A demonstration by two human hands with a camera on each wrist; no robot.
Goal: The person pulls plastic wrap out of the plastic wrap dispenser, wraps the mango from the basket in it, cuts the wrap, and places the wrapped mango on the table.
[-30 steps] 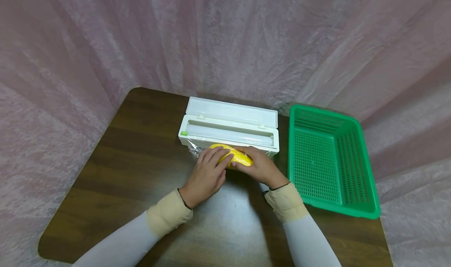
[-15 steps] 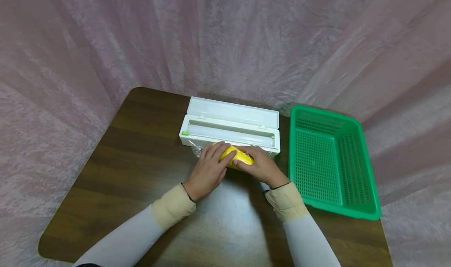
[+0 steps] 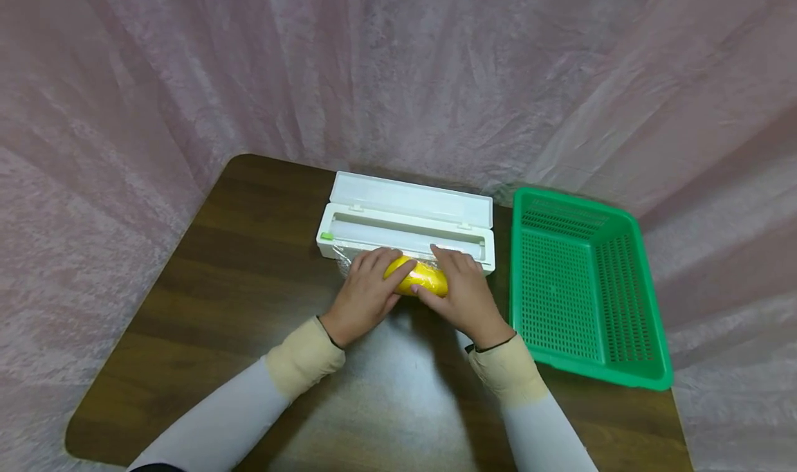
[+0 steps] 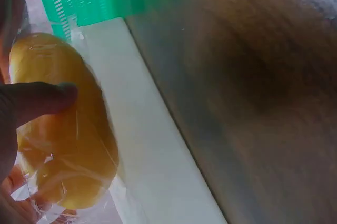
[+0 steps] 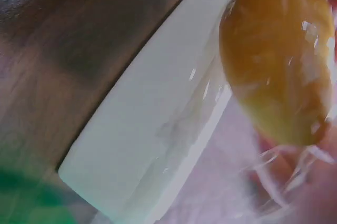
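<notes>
An oblong, smooth yellow fruit (image 3: 420, 277), its exact kind unclear, is wrapped in clear plastic film at the front of a white film dispenser box (image 3: 407, 212). My left hand (image 3: 366, 293) grips its left end, with the thumb (image 4: 45, 98) lying across the near side in the left wrist view. At the other end my right hand (image 3: 463, 293) holds the fruit between thumb and fingers. Crinkled film (image 3: 342, 256) shows left of the left hand, by the box's front. The box lid is up, and a pale roll (image 3: 405, 237) lies inside. Both hands partly hide the fruit and film.
A green plastic basket (image 3: 557, 292) stands to the right of the box on the brown wooden table (image 3: 236, 271). Pink curtain (image 3: 429, 77) hangs behind the table. A small green tab (image 3: 326, 236) sits at the box's left front corner.
My right fingers have spread forward from the fruit's end over its far side toward the box. More of the fruit's right end shows. The left hand has shifted only slightly; box and basket stay put.
</notes>
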